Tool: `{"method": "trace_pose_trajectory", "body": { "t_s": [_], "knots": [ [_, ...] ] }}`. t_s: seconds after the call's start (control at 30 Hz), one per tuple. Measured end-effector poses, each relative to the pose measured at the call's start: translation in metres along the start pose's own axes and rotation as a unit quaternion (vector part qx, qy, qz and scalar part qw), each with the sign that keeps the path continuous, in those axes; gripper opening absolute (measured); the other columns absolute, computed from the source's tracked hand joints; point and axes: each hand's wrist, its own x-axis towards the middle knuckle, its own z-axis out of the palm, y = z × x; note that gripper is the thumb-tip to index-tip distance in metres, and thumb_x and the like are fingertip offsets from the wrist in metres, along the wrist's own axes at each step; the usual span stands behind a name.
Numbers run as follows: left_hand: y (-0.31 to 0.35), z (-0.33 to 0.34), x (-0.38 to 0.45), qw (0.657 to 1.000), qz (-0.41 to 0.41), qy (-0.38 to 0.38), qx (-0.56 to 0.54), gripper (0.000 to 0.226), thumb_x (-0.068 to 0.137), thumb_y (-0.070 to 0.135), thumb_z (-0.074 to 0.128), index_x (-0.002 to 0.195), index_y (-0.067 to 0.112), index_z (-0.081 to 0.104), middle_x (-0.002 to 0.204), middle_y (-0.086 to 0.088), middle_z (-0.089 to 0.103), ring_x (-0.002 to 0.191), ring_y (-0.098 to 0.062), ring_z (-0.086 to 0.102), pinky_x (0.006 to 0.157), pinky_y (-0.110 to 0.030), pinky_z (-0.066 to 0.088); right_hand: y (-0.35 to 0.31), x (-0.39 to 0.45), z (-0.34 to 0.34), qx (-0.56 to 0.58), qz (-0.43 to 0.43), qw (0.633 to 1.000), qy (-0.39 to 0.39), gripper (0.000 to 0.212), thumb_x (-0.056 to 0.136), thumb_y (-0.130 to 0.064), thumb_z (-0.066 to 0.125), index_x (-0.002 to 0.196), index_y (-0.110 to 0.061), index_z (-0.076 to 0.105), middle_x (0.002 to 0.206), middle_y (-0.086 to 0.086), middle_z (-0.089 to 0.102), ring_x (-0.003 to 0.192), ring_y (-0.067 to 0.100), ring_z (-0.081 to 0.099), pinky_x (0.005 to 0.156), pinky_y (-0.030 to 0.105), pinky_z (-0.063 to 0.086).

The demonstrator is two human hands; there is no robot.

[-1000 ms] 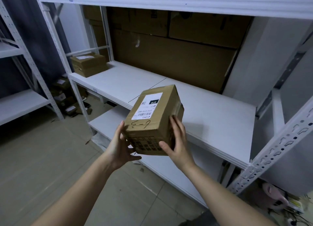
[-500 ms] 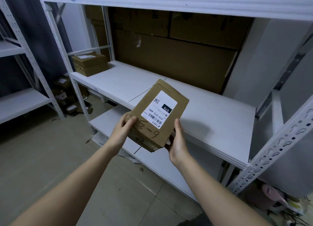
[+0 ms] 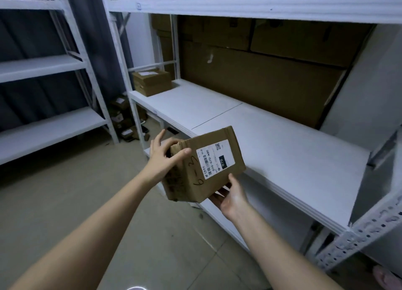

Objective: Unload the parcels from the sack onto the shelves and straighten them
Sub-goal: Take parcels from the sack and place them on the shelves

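Observation:
I hold a small brown cardboard parcel in the air in front of the white middle shelf. It bears a white shipping label with a barcode and the handwritten mark "6-3". My left hand grips its upper left end, thumb laid across the top face. My right hand cups its lower right corner from below, thumb on the front face. Another brown parcel lies at the far left end of the same shelf. The sack is out of view.
Large cardboard sheets stand behind the shelf. A lower shelf runs under my hands. A second white rack stands to the left. Several small parcels lie on the floor between the racks. A perforated upright rises at the right.
The parcel has turned clockwise in my hands, so its label now faces right and up. My left hand moved onto its top end and my right hand under it. The camera view swung left.

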Motion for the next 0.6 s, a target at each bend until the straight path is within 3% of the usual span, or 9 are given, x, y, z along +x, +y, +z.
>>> {"method": "trace_pose_trajectory", "body": {
  "t_s": [0.13, 0.23, 0.3, 0.4, 0.43, 0.5, 0.6],
  "knots": [
    [-0.005, -0.016, 0.005, 0.998, -0.018, 0.015, 0.066, 0.062, 0.055, 0.083, 0.051, 0.103, 0.045, 0.051, 0.149, 0.009, 0.030, 0.141, -0.021, 0.017, 0.113, -0.053, 0.021, 0.018, 0.001, 0.012, -0.001, 0.037, 0.999, -0.010, 0.032, 0.102, -0.035, 0.041, 0.103, -0.009, 0.060, 0.107, 0.019, 0.067, 0.088, 0.035, 0.067, 0.068, 0.043, 0.057],
    [-0.013, -0.032, 0.015, 0.992, -0.033, 0.060, 0.102, 0.069, 0.053, 0.083, 0.045, 0.107, 0.040, 0.049, 0.133, 0.006, 0.040, 0.132, -0.021, 0.023, 0.105, -0.051, 0.027, 0.029, 0.006, 0.029, -0.080, 0.047, 0.995, -0.038, 0.031, 0.102, -0.034, 0.041, 0.113, -0.008, 0.054, 0.109, 0.017, 0.065, 0.085, 0.032, 0.068, 0.071, 0.041, 0.055],
    [-0.023, -0.045, 0.023, 0.991, -0.036, 0.067, 0.109, 0.070, 0.053, 0.081, 0.046, 0.108, 0.038, 0.049, 0.127, 0.004, 0.042, 0.129, -0.023, 0.026, 0.105, -0.053, 0.029, 0.035, 0.018, 0.044, -0.203, -0.011, 0.979, 0.011, 0.041, 0.098, -0.036, 0.049, 0.131, -0.012, 0.042, 0.127, 0.014, 0.055, 0.102, 0.031, 0.062, 0.083, 0.043, 0.053],
    [-0.046, -0.076, 0.042, 0.988, -0.036, 0.050, 0.144, 0.073, 0.055, 0.077, 0.049, 0.116, 0.038, 0.047, 0.136, 0.002, 0.038, 0.133, -0.025, 0.023, 0.105, -0.054, 0.030, 0.034, 0.040, 0.072, -0.380, -0.183, 0.895, 0.146, 0.078, 0.089, -0.043, 0.063, 0.149, -0.019, 0.020, 0.153, 0.010, 0.028, 0.137, 0.032, 0.035, 0.109, 0.050, 0.033],
    [-0.054, -0.087, 0.049, 0.984, -0.029, 0.036, 0.170, 0.074, 0.056, 0.076, 0.052, 0.120, 0.037, 0.046, 0.140, 0.003, 0.036, 0.134, -0.024, 0.021, 0.105, -0.053, 0.030, 0.032, 0.048, 0.084, -0.433, -0.243, 0.859, 0.129, 0.086, 0.085, -0.046, 0.066, 0.151, -0.022, 0.017, 0.155, 0.008, 0.025, 0.140, 0.030, 0.030, 0.111, 0.050, 0.030],
    [-0.070, -0.109, 0.066, 0.971, -0.008, 0.002, 0.240, 0.080, 0.060, 0.072, 0.055, 0.129, 0.034, 0.042, 0.145, 0.004, 0.031, 0.137, -0.023, 0.017, 0.104, -0.052, 0.028, 0.026, 0.065, 0.112, -0.523, -0.296, 0.799, -0.021, 0.098, 0.078, -0.047, 0.073, 0.152, -0.029, 0.011, 0.158, 0.002, 0.021, 0.143, 0.025, 0.024, 0.114, 0.049, 0.028],
    [-0.091, -0.141, 0.094, 0.943, 0.029, -0.069, 0.325, 0.094, 0.059, 0.073, 0.055, 0.139, 0.029, 0.032, 0.150, 0.005, 0.024, 0.139, -0.020, 0.013, 0.107, -0.053, 0.027, 0.022, 0.090, 0.168, -0.641, -0.224, 0.696, -0.233, 0.111, 0.073, -0.042, 0.080, 0.152, -0.033, 0.002, 0.160, -0.003, 0.012, 0.146, 0.018, 0.015, 0.113, 0.035, 0.022]
  ]
}}
